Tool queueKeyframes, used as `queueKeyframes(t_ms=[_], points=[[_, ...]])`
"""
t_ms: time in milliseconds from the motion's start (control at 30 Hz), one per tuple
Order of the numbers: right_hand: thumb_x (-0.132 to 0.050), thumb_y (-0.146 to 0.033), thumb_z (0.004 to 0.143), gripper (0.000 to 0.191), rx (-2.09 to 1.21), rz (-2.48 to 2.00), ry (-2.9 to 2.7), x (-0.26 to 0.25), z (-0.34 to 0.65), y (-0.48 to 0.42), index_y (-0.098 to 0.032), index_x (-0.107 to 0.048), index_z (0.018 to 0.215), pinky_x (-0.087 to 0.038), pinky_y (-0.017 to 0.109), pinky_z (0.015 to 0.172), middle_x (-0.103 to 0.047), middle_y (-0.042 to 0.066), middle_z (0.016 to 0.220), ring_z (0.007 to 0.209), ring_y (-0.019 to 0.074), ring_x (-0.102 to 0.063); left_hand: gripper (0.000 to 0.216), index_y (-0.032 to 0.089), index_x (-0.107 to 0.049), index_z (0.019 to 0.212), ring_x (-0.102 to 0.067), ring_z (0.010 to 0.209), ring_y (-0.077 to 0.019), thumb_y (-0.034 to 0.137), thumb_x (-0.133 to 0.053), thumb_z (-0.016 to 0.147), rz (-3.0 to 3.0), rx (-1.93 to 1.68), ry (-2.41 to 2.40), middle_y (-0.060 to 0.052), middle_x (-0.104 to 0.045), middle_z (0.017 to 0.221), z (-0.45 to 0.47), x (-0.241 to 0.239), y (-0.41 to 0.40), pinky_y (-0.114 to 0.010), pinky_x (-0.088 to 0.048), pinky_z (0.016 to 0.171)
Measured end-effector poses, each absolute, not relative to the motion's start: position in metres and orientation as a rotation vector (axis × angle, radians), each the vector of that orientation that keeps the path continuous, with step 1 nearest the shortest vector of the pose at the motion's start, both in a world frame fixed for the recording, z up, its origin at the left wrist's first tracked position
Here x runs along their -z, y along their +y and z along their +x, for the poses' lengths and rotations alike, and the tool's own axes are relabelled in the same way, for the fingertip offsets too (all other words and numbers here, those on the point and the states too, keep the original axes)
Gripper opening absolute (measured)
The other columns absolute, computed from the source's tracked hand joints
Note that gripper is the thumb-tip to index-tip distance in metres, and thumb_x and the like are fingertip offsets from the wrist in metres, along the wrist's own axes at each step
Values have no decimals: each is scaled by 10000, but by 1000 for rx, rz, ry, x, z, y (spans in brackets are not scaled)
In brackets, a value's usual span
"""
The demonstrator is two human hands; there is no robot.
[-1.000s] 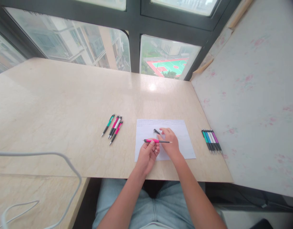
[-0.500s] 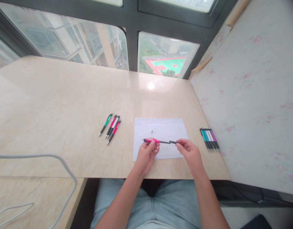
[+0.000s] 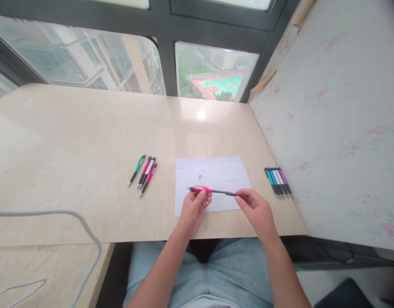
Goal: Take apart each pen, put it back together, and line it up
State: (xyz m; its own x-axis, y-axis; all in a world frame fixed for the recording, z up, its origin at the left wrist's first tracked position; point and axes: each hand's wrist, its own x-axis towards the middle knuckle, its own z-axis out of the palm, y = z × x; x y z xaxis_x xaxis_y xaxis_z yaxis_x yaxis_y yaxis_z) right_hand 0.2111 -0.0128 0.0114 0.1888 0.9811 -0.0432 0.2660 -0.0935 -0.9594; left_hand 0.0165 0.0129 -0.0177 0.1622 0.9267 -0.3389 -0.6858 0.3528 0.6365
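Above the sheet of paper (image 3: 216, 171), my left hand (image 3: 194, 209) grips the pink barrel of a ballpoint pen (image 3: 207, 190), with its dark refill sticking out to the right. Between the fingertips of my right hand (image 3: 255, 209) is a black rubber pen grip (image 3: 231, 193), which surrounds the refill's right end. A gap of bare refill shows between the grip and the pink barrel. On the paper just beyond the pen lies a small metal pen tip (image 3: 200, 176). Lines of handwriting run along the paper's far edge.
Left of the paper lie several pens, among them a green pen (image 3: 137, 170) and a pink pen (image 3: 148, 179). A row of several pens (image 3: 278, 182) rests by the right wall (image 3: 338, 141). A grey cable (image 3: 84, 224) loops over the table's (image 3: 88, 158) front left.
The black grip has come onto the refill's end; before, it was held just beside it. The view has shifted slightly, and the other pens have stayed in place.
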Motion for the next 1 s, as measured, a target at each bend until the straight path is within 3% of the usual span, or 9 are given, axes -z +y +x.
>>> queueKeyframes(t_ms=[333,567,667,800,1000], points=[[-642,-379,869,203,-956,-1522,-1351,-13,175,-6,-196,-685,946,-553,318,707,-709,64,874,795,200,-664,181,137,-689,908,-594,713,-95,282,-755,822,367,-1173,718,-38,-660,797,15,17,12,-216,-482,709],[-618,-286,840,330,-922,-1498,-1541,5,167,10,-210,-626,1161,-531,301,629,-702,67,964,700,167,-639,177,142,-684,909,-585,694,-85,265,-766,810,281,-1240,688,-25,-651,780,13,18,13,-209,-490,707],[-559,-233,854,258,-766,-1573,-1731,13,156,25,-209,-669,1086,-516,325,693,-705,69,951,737,181,-636,192,142,-685,908,-588,696,-89,276,-772,803,268,-1243,685,-25,-651,777,12,18,14,-214,-493,707],[-577,-255,872,327,-622,-1651,-1887,16,138,54,-222,-634,1192,-486,332,739,-682,53,914,814,207,-621,192,123,-695,877,-583,677,-89,285,-768,804,273,-1246,685,-37,-659,778,13,17,14,-216,-484,690],[-566,-261,902,159,-587,-1620,-2120,6,123,79,-214,-698,978,-416,286,628,-653,62,834,713,185,-560,171,116,-698,852,-587,672,-90,271,-758,811,277,-1259,704,-49,-673,787,14,18,14,-209,-470,667]])
